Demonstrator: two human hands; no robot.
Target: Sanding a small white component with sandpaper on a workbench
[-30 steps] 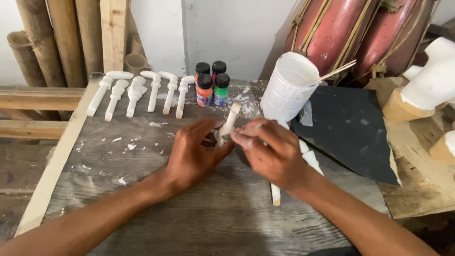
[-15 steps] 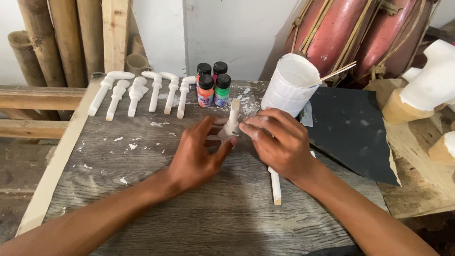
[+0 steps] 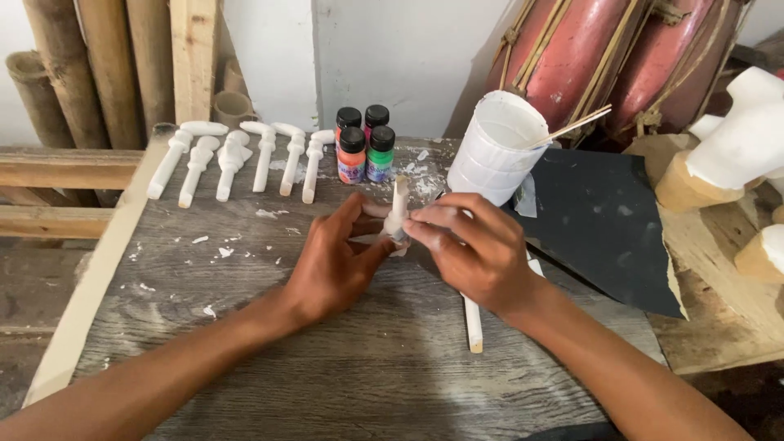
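Observation:
My left hand (image 3: 333, 263) grips the lower end of a small white carved piece (image 3: 398, 207), which stands nearly upright above the grey wooden table (image 3: 245, 359). My right hand (image 3: 474, 251) pinches the same piece from the right with its fingertips, and it also holds a thin white-painted stick (image 3: 473, 323) whose free end points toward me. Both hands meet at the middle of the table.
Several white carved pieces (image 3: 237, 155) lie in a row at the back left. Small paint bottles (image 3: 364, 144) stand behind my hands, next to a white cup (image 3: 498, 147) with a stick in it. A black sheet (image 3: 604, 229) lies right. Bamboo poles, red drums and wood blocks surround the table.
The white piece has tilted from leaning right to nearly upright. My right hand slid slightly along it; the left hand kept its grip.

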